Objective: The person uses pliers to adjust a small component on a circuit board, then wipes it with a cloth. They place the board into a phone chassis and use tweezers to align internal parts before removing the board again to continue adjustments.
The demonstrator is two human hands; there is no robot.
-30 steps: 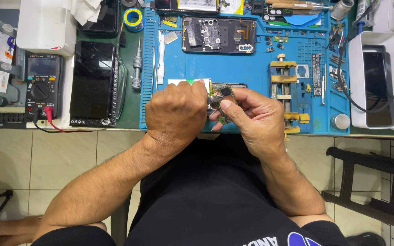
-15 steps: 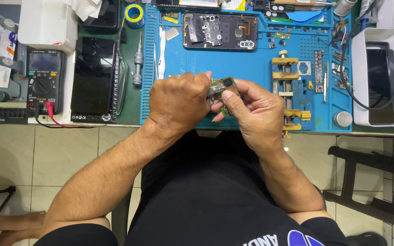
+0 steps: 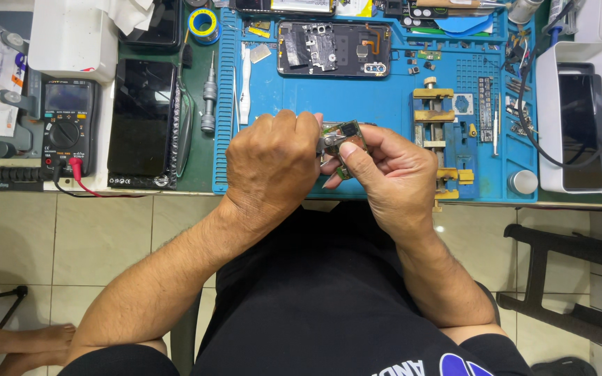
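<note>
Both hands pinch a small circuit board (left hand, right hand). They hover above the blue mat on the table.

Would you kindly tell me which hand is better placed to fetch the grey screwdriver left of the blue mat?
Left, probably: the left hand is nearer the screwdriver, while the right hand pinches the small circuit board farther away.

Left hand and right hand pinching small circuit board, above blue repair mat, multimeter far left
</note>
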